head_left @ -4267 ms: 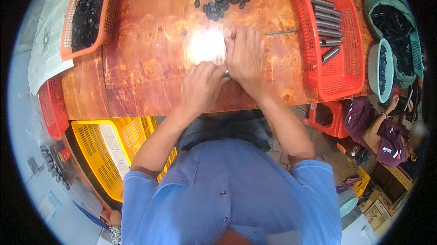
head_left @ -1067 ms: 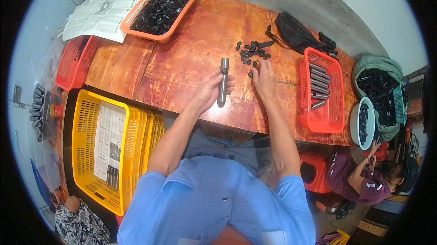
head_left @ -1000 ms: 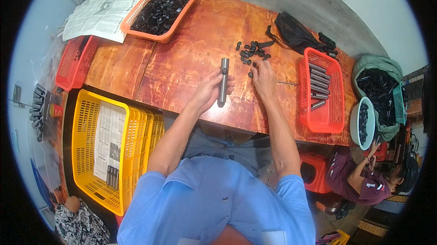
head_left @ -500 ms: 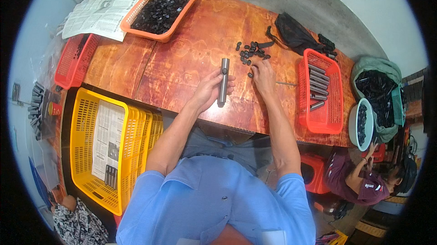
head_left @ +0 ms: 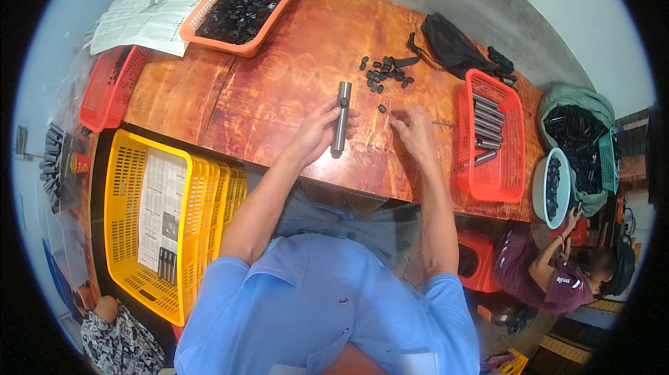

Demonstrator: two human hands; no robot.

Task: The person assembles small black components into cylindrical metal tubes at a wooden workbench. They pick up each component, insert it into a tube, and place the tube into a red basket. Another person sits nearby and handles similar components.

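My left hand (head_left: 317,133) grips a grey metal tube (head_left: 341,117) and holds it upright above the wooden table (head_left: 265,96). My right hand (head_left: 412,133) rests on the table just right of it, fingertips pinched near one small black part (head_left: 382,107); whether it holds anything I cannot tell. A loose pile of small black parts (head_left: 382,73) lies a little farther back. More grey tubes (head_left: 483,124) lie in a red basket (head_left: 519,166) at the right.
An orange tray of black parts (head_left: 244,0) and a newspaper (head_left: 150,13) sit at the far left. A black bag (head_left: 453,44) lies at the back. A yellow crate (head_left: 125,236) stands at my left, a red crate (head_left: 104,86) beyond it. A person sits low right.
Over the last second the hands stay nearly still, the tube upright in my left hand. Some four seconds ago both hands lay together on the table and the view was turned more to the right.
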